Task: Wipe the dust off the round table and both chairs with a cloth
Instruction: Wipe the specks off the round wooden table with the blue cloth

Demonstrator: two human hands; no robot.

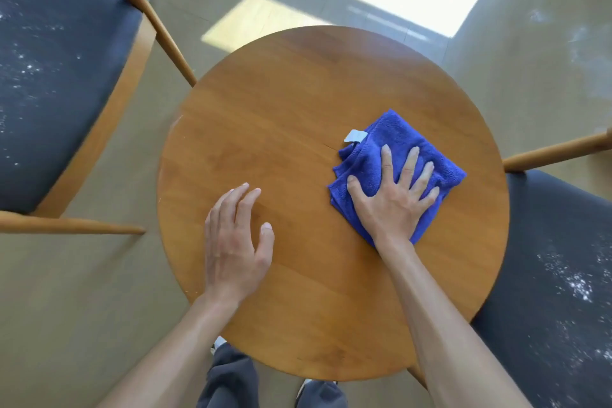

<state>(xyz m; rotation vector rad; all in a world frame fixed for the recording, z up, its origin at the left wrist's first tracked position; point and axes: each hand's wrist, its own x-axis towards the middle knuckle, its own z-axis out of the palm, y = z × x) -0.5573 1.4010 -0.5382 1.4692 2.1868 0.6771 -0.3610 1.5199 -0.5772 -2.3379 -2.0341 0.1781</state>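
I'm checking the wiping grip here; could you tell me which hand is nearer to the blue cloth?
Right. The right hand lies flat on the blue cloth, pressing it onto the round table; the left hand is apart, to the cloth's left.

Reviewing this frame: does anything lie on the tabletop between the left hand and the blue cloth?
Nothing: in the head view only bare wood of the round table shows between the left hand and the blue cloth, which the right hand presses flat.

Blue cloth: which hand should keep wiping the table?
Right. The right hand already presses flat on the blue cloth on the round table; the left hand is on bare wood beside it, off the cloth.
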